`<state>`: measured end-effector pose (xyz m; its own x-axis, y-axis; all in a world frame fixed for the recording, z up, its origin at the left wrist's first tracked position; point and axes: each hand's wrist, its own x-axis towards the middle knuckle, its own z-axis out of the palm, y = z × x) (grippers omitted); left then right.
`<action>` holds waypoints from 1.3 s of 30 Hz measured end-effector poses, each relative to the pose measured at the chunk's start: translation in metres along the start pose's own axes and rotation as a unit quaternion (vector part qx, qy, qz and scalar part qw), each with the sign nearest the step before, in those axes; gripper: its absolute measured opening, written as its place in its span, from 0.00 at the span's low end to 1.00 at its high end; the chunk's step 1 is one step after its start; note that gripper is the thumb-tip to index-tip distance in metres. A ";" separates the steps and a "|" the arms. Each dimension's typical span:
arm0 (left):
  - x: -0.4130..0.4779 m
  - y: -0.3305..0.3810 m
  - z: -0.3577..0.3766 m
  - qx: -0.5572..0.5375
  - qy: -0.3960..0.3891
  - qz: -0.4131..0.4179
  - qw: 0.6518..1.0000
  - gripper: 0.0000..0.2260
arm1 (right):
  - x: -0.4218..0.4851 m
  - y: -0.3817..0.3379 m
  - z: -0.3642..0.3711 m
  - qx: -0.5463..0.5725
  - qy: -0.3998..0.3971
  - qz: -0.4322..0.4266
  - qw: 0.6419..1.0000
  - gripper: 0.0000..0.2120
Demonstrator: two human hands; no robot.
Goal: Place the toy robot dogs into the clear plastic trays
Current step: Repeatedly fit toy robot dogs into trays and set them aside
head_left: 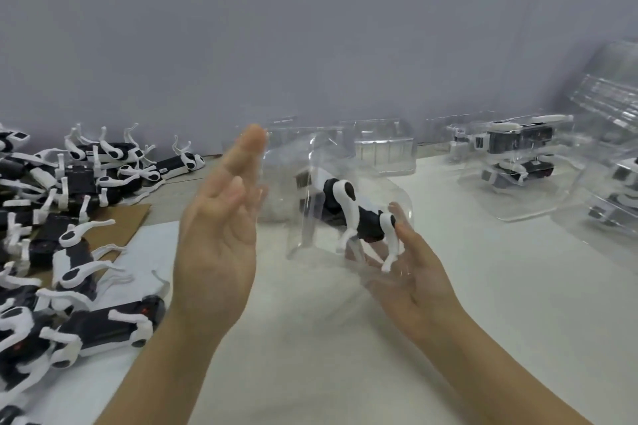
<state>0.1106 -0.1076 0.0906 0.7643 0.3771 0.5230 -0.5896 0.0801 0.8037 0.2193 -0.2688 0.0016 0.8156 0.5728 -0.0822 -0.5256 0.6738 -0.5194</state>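
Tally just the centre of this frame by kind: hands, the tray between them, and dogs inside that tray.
hands: 2, left hand and right hand
clear tray: 1
toy robot dog in it: 1
total: 4

Single head-worn wide-angle view, looking forward and down over white table (483,286), close to left hand (214,241) and right hand (414,283); grey wall (310,28) fills the top.
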 end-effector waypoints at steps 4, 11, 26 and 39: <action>0.021 -0.025 -0.001 -0.138 0.154 -0.091 0.974 0.16 | 0.001 0.011 -0.001 0.012 0.039 0.083 0.996 0.22; 0.039 -0.066 0.001 -0.268 0.104 -0.189 0.939 0.15 | 0.008 0.006 -0.010 0.057 0.015 0.135 0.989 0.25; 0.018 -0.075 0.049 0.271 -0.045 -0.065 0.959 0.14 | -0.002 0.013 -0.012 -0.077 -0.021 0.073 0.994 0.08; 0.040 -0.040 -0.010 -0.033 -0.002 -0.282 0.959 0.37 | 0.020 -0.036 -0.025 -0.175 0.030 -0.077 0.981 0.30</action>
<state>0.1624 -0.0861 0.0763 0.9670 0.2544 0.0122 -0.0981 0.3278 0.9396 0.2605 -0.2928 -0.0025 0.8974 0.4407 -0.0241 -0.2880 0.5434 -0.7885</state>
